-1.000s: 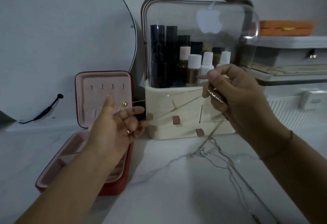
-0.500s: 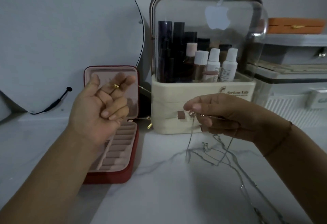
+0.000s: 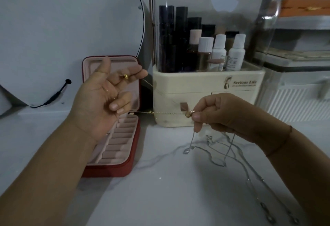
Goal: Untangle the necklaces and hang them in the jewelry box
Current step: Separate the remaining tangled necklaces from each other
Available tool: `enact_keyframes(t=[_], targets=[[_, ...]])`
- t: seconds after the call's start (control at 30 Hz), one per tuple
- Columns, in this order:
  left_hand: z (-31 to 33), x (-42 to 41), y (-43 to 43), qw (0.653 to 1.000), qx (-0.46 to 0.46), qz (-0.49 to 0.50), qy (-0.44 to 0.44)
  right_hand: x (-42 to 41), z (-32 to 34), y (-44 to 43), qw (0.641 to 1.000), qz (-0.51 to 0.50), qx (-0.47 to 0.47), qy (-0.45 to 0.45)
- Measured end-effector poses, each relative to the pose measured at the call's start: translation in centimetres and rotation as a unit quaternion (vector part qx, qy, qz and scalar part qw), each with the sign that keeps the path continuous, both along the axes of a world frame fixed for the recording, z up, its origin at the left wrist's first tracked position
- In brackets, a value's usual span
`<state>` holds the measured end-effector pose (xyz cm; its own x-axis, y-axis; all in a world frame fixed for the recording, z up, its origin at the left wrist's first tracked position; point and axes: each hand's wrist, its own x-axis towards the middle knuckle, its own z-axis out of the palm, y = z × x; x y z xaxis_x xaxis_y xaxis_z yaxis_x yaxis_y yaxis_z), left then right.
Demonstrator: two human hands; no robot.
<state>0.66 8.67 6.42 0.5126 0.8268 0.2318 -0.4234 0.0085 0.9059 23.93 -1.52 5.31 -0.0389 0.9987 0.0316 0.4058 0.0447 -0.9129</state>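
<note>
Forearms bare; thin bracelet round right wrist; ring on left hand.

Bare counter lies open between red jewellery box and silver chains

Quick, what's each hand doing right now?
Left hand: fingers curled, holding the gold chain looped over them.
Right hand: pinching the same chain's other end, silver chains hanging beneath it.
</note>
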Motion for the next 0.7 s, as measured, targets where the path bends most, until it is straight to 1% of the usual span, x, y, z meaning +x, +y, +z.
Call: enact_keyframes(t=[0.1, 0.2, 0.3, 0.5, 0.6, 0.7], targets=[[-0.4, 0.4, -0.5, 0.993, 0.050, 0.034, 0.100, -0.2, -0.2, 0.0, 0.998, 0.006, 0.028, 0.064], [-1.3, 1.2, -1.3, 0.966, 0.120, 0.057, 0.220, -0.6, -0.5, 0.3, 0.989, 0.011, 0.054, 0.136], [-2.1, 2.2, -2.2, 0.946, 0.149, 0.038, 0.286, -0.9, -0.9, 0.5, 0.982, 0.017, 0.069, 0.176], [-3.1, 3.5, -3.5, 0.933, 0.152, -0.020, 0.327, -1.2, -1.8, 1.1, 0.974, 0.003, 0.082, 0.210], [-2.9, 3.4, -3.6, 0.937, 0.148, -0.046, 0.315, -1.2, -1.9, 1.1, 0.973, 0.011, 0.074, 0.217], [-2.8, 3.3, -3.4, 0.951, 0.137, -0.026, 0.277, -1.2, -2.0, 1.0, 0.976, 0.026, 0.068, 0.207]])
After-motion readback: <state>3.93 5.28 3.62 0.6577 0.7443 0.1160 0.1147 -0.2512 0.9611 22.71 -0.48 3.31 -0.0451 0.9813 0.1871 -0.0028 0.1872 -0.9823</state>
